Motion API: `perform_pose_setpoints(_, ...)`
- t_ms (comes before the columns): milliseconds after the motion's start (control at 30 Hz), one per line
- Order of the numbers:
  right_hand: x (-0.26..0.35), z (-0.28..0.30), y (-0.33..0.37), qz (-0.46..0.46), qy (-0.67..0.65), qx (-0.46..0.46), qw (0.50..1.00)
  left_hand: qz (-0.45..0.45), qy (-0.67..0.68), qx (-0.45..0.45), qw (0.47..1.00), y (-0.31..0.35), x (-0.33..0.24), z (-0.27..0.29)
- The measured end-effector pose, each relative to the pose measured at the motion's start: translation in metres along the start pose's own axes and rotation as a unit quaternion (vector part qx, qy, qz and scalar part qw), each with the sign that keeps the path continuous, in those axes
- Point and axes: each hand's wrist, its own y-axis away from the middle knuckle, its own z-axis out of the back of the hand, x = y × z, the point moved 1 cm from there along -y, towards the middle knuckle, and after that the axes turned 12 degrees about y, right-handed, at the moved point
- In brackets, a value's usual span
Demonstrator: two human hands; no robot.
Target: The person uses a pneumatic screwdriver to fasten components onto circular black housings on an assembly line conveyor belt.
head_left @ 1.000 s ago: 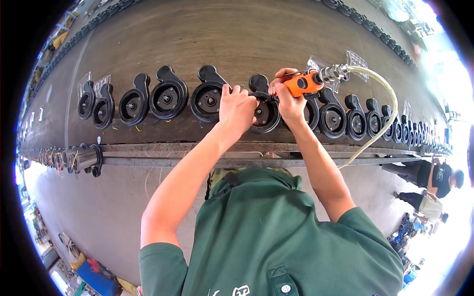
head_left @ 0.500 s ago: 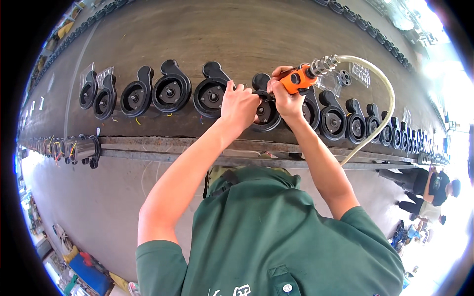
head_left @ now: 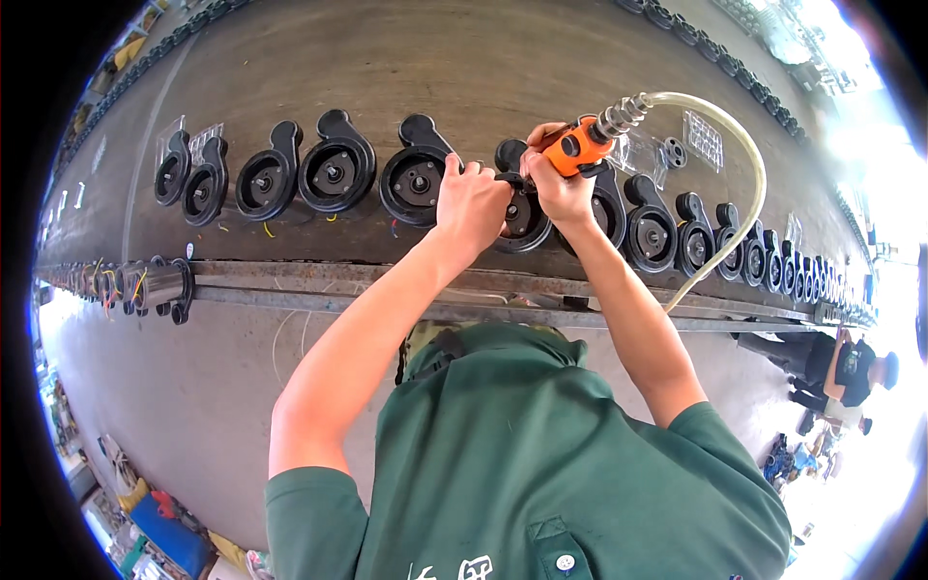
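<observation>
My right hand (head_left: 563,193) is wrapped round an orange air-powered hand tool (head_left: 580,147), tilted with its metal hose fitting to the upper right. A dark part juts from the tool's side toward my left hand (head_left: 472,211). That hand has its fingers curled at the left side of a black round housing (head_left: 527,230) with a rounded lobe on top. What its fingertips pinch is hidden. Both hands cover much of this housing, so the tool's working end cannot be made out. Just left of my left hand lies another such housing (head_left: 394,184), its grey hub showing.
A clear hose (head_left: 761,184) loops from the tool down over the bench's front edge. Rows of similar black housings (head_left: 651,240) run along the dark bench (head_left: 387,58). Clear plastic trays (head_left: 703,142) lie behind. At far right, people (head_left: 851,372) stand along the bench.
The orange tool and my right hand have shifted slightly left and down, the hose with them. My left hand stays at the same housing, with its grip little changed.
</observation>
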Motion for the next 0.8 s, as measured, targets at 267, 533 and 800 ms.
perform_pose_setpoints(267,0.000,-0.001,0.000,-0.002,0.022,0.017,1.000,-0.006,-0.021,0.050,0.999,-0.007,0.001,0.007)
perform_pose_setpoints(533,0.003,0.004,0.007,0.016,0.016,-0.026,0.999,0.010,-0.018,0.046,0.999,-0.006,-0.001,0.007)
perform_pose_setpoints(800,0.025,0.013,0.042,-0.030,-0.060,-0.015,0.998,0.006,0.005,0.023,1.000,-0.003,0.003,0.004)
